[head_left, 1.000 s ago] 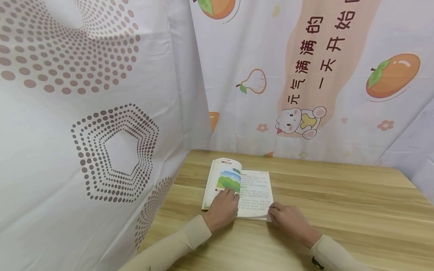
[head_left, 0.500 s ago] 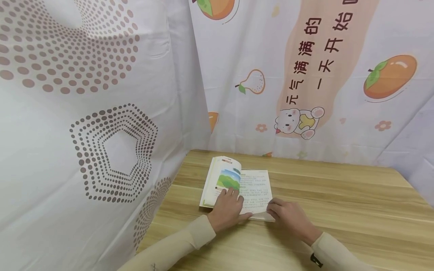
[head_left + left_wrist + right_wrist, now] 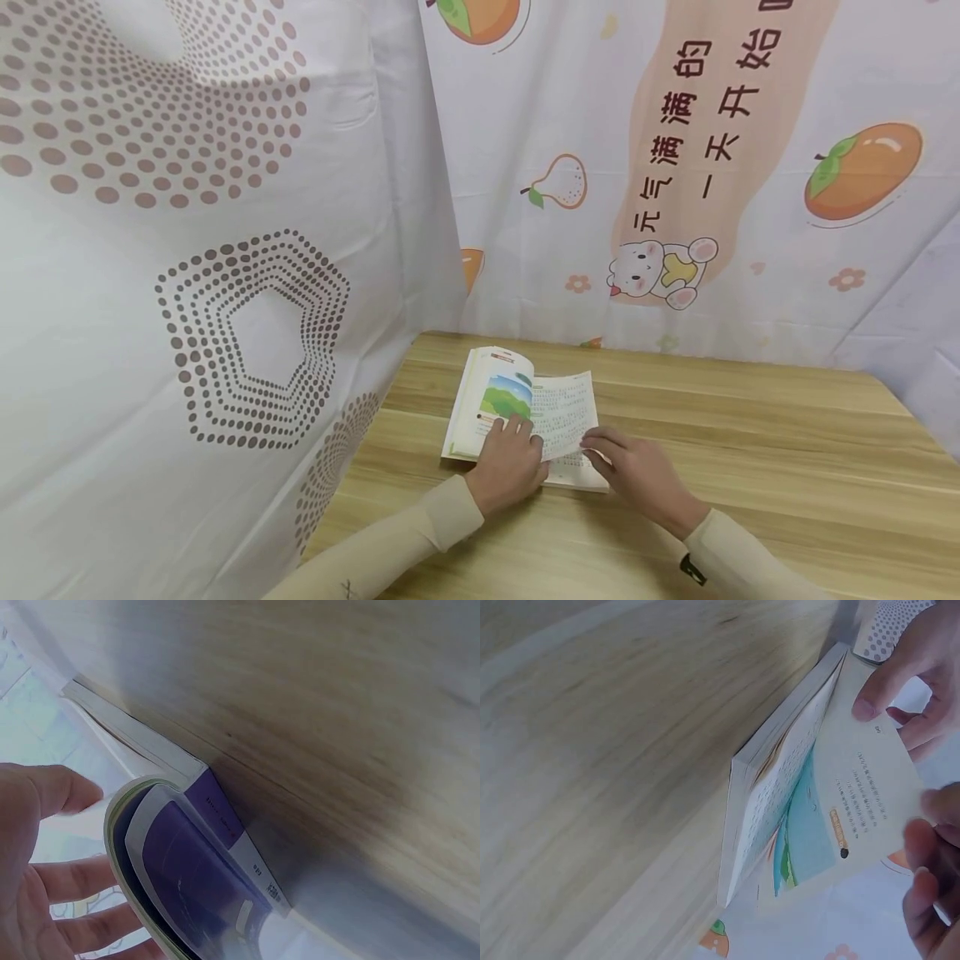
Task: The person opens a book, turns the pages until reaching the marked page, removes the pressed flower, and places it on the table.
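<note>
An open book (image 3: 471,408) lies on the table, its left page (image 3: 506,379) showing a blue-and-green landscape picture. My left hand (image 3: 510,467) rests on the lower part of that page; in the left wrist view its fingers (image 3: 90,930) look extended across the pages. The left thumb (image 3: 865,709) touches the raised leaf in the right wrist view. My right hand (image 3: 641,479) pinches the outer edge of this printed book page (image 3: 562,408) between thumb and fingers. The leaf is lifted and bent, and part of another printed page (image 3: 577,473) shows beneath it.
The wood-grain table (image 3: 750,442) extends to the right of the book. A white dotted curtain (image 3: 285,500) hangs along the left side, and a curtain with fruit prints and writing (image 3: 525,275) hangs behind the table.
My right hand has raised the right page's lower corner and drawn it up and leftward, uncovering the page beneath. My left hand has shifted slightly right.
</note>
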`<state>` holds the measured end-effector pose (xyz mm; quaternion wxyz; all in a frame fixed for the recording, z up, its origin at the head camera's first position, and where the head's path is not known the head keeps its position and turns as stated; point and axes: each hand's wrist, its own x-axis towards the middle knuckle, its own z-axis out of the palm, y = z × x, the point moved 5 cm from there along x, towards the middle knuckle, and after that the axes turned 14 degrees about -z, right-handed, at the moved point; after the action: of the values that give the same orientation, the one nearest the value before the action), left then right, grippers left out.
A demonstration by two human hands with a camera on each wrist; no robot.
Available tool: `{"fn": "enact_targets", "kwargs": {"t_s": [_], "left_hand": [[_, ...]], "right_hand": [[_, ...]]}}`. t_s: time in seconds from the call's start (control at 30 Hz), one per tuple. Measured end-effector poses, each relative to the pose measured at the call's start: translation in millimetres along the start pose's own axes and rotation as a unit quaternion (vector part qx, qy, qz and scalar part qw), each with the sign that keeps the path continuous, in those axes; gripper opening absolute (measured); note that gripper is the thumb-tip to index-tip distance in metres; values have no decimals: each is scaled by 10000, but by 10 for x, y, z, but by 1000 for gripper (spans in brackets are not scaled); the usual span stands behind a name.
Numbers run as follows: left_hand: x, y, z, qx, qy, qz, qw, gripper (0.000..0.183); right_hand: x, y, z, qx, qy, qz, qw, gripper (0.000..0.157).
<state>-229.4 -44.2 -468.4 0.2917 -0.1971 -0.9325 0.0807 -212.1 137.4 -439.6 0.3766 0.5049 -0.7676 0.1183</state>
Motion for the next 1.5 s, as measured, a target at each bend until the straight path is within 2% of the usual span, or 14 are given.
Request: {"fn": "enact_targets", "kwargs": {"t_s": [0.07,0.1,0.23,0.3,0.37,0.5,0.67,0.8,0.9,1.03,1.2,1.5], "left_hand": [[5,4,1,46,-28,20,10000,29],[7,3,9,81,-71,12,9999,27],[24,-16,33,256,-242,-123,9993,26],[33,-34,39,285,-287,-233,9989,33],[38,-55,37,270,-333,-341,9985,41],[20,-101,39,155,-371,-485,9980,55],[-30,-209,21,-13,-226,-597,9980,66],[-64,-280,23,-82,-195,-658,9976,93],[-85,-313,25,33,-129,-620,9980,82],[-103,-345,40,374,-80,-540,9978,39],[-106,-366,67,473,-134,-472,9977,31],[-111,-336,61,110,-121,-241,9996,12]], "right_hand": [[9,-4,-40,-24,249,-48,9997,44],[13,-6,-57,3,348,-65,9994,43],[8,-16,-97,122,471,-123,9987,33],[-7,-18,-99,202,380,-100,9990,19],[-31,-17,-88,219,178,-14,9996,14],[-120,0,-23,78,-474,242,9986,31],[-223,4,82,232,-1261,513,9904,29],[-282,0,140,535,-1626,684,9829,26],[-310,-1,172,666,-1777,759,9789,25],[-328,-7,199,724,-1997,806,9738,19],[-332,0,202,679,-2126,774,9717,8],[-362,13,236,557,-2098,610,9742,10]]}}
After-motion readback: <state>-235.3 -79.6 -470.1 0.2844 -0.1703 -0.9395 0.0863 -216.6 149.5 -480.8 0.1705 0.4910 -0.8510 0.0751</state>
